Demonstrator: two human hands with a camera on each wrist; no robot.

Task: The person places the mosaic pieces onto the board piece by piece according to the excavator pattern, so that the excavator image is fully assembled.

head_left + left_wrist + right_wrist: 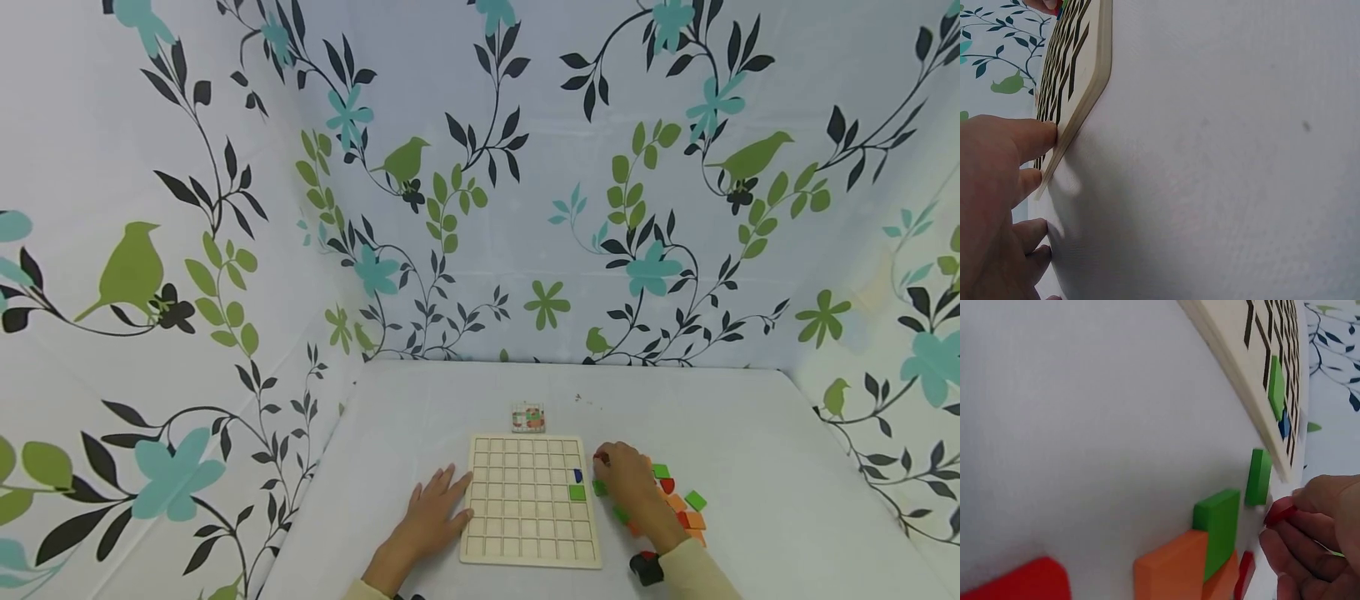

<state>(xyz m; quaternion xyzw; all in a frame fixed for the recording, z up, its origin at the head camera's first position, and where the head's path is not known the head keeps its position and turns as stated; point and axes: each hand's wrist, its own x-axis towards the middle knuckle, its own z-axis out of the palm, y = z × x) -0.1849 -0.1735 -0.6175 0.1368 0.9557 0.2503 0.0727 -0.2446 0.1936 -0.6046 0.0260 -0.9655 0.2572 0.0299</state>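
Red piece [1281, 512], pinched, long edge aslant, near wooden board [525, 560]

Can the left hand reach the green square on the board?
Probably yes, by reaching across: the left hand touches the left edge of the wooden grid board, the green square sits near the right edge, and nothing visible stands between.

Head view bright, wrist views greyer w/ soft shadows on table [1222, 187], prob. slightly blurred.
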